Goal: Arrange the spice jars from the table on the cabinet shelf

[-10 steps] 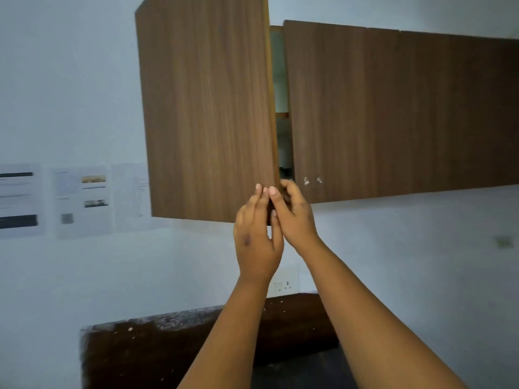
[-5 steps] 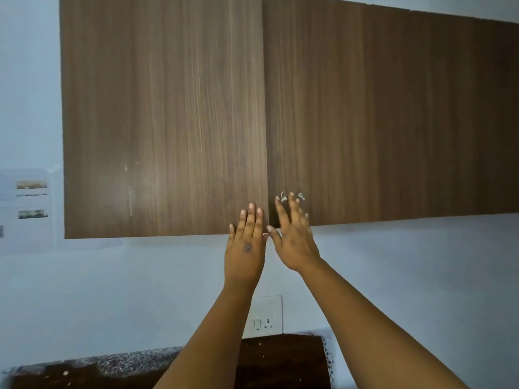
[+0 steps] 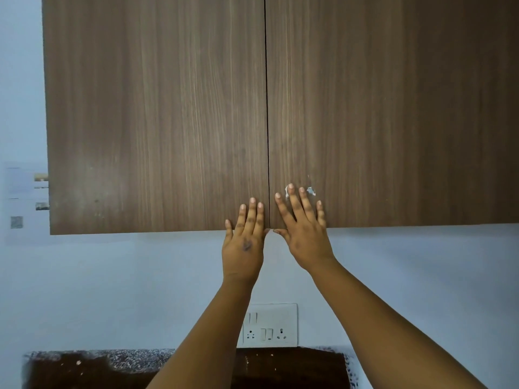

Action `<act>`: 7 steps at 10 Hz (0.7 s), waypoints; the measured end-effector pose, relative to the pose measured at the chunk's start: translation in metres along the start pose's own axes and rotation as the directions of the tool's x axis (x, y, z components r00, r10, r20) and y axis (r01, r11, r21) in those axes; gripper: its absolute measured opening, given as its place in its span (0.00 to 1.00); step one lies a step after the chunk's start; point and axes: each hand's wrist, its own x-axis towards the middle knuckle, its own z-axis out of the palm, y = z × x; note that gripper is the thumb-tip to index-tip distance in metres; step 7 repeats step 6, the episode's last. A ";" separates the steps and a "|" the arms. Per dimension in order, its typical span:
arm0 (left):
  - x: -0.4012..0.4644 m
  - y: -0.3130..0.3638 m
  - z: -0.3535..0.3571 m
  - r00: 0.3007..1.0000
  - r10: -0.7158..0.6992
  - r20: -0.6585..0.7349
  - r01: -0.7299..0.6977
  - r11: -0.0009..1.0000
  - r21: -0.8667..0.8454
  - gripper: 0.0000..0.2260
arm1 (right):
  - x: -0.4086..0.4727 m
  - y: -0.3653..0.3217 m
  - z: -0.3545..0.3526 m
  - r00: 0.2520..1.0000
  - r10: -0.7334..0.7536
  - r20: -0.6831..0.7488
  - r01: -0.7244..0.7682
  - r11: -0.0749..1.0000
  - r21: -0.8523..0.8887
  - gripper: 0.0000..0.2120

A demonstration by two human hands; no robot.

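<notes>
Against a pale blue wall, flat left hand (image 3: 243, 242) and right hand (image 3: 304, 234) press cabinet doors (image 3: 157, 113), open a second ago, shut; no jars visible.

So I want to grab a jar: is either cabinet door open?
No: left door and right door meet flush at the seam, both hands flat on them.

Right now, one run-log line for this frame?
cabinet doors: both closed | left hand: flat on left door | right hand: flat on right door | jars: none visible
</notes>
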 end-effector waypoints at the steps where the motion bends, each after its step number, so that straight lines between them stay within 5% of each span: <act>1: 0.001 -0.001 0.001 1.000 0.015 0.008 -0.015 1.000 0.022 0.27 | 0.001 0.000 0.003 1.000 -0.001 -0.014 0.001 1.000 -0.011 0.34; 3: 0.001 -0.002 -0.011 0.992 0.019 0.124 -0.015 0.999 -0.034 0.23 | 0.000 0.000 0.001 1.000 0.019 0.018 -0.019 1.000 -0.020 0.34; 5: 0.009 0.013 -0.058 0.948 -0.028 0.318 0.079 0.986 -0.149 0.24 | -0.006 -0.020 -0.038 0.971 0.088 0.222 -0.104 0.993 0.057 0.33; 7: 0.019 0.022 -0.090 0.951 0.024 0.308 0.024 0.988 -0.151 0.24 | -0.014 -0.038 -0.064 0.969 0.143 0.201 -0.164 0.982 0.091 0.30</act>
